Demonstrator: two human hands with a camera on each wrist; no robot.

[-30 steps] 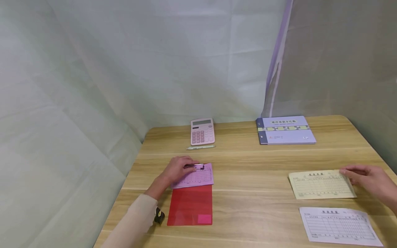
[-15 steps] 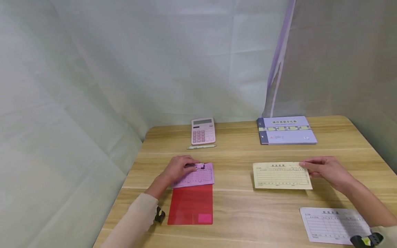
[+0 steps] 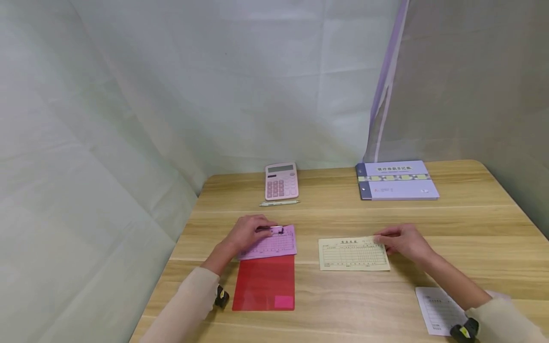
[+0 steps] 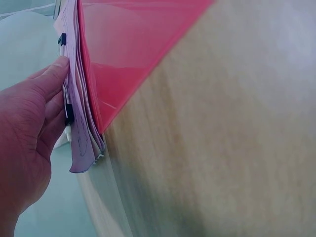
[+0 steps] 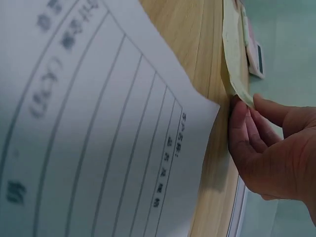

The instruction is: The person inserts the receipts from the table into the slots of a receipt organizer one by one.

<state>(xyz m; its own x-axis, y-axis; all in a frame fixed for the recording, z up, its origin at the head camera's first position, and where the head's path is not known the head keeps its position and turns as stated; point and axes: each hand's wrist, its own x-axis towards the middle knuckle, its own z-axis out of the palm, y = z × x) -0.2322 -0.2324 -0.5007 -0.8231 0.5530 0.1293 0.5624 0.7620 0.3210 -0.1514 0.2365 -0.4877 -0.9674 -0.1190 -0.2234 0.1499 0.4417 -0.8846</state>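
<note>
at right hand (image 3: 405, 241), rectangular yellow paper (image 3: 352, 255)

Left hand (image 4: 27, 121) pinches slim black-ended clip (image 4: 69, 114) on purple papers (image 4: 82, 148), edges fanned; translucent red sheet (image 4: 118, 49) against them; wood-grained surface (image 4: 212, 133) alongside, pale cloth (image 4: 24, 44) behind.

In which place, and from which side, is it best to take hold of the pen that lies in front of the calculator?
Probably best at the middle of the pen, pinched across its thin body from above and the near side. It lies flat and sideways; the pink calculator is close behind it, while the pink slips in front leave a wider gap.
</note>
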